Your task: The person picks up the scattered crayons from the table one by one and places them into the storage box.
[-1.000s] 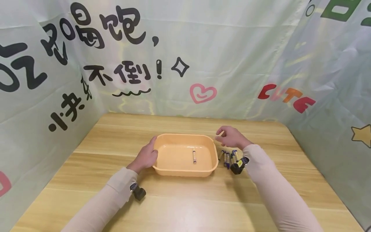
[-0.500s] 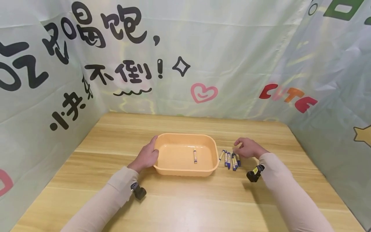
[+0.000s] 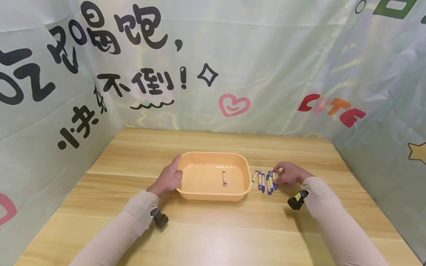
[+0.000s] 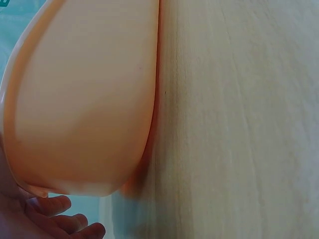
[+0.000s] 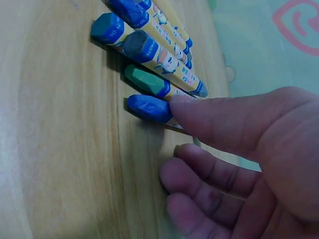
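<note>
A shallow orange plastic basin (image 3: 213, 197) sits mid-table with one oil pastel (image 3: 224, 178) lying inside. My left hand (image 3: 168, 178) grips its left rim; in the left wrist view the fingers curl below the basin's outer wall (image 4: 84, 99). To the right of the basin, several oil pastels (image 3: 269, 184) in cream and blue wrappers lie close together. My right hand (image 3: 289, 173) is at the right end of this group, pinching a blue oil pastel (image 5: 148, 108). The thumb presses on its wrapper, and the index finger is hidden. A green oil pastel (image 5: 147, 79) lies right beside it.
The wooden table (image 3: 213, 236) is enclosed at the back and sides by pale printed fabric (image 3: 266, 66). One slanted oil pastel (image 3: 254, 176) lies close to the basin's right wall. Black cameras (image 3: 297, 200) are strapped to both wrists.
My right hand has moved from beside the basin's right rim out to the right and down to the far end of the pastels. The left hand stays on the basin.
</note>
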Demonstrator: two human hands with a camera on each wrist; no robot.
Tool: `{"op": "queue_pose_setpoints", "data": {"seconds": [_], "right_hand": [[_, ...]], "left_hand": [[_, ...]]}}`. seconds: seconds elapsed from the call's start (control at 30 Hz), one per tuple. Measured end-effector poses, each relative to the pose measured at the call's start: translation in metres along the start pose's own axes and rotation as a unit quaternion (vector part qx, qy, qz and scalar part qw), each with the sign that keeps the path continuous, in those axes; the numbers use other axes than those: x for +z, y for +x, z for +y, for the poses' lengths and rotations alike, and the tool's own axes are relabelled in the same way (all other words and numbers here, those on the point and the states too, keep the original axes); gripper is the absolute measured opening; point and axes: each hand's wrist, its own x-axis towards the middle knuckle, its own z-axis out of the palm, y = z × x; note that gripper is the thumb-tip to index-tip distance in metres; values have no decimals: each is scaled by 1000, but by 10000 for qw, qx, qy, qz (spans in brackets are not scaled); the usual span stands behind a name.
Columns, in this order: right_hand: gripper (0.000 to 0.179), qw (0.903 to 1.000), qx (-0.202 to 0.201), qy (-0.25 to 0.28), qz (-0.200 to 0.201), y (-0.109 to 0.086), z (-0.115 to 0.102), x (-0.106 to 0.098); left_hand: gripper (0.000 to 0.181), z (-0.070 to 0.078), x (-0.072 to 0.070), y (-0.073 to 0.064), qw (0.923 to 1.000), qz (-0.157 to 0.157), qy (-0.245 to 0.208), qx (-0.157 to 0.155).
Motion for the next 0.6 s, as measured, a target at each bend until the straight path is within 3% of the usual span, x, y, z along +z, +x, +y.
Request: {"op": "queue_pose_setpoints", "data": {"seconds": [0.3, 0.6], "right_hand": [[27, 9978, -109, 22, 652, 3, -1, 2], [27, 9968, -131, 155, 775, 3, -9, -2]], "left_hand": [[63, 0, 1, 1, 9999, 86, -51, 28], [64, 0, 1, 2, 9999, 126, -114, 33]]}}
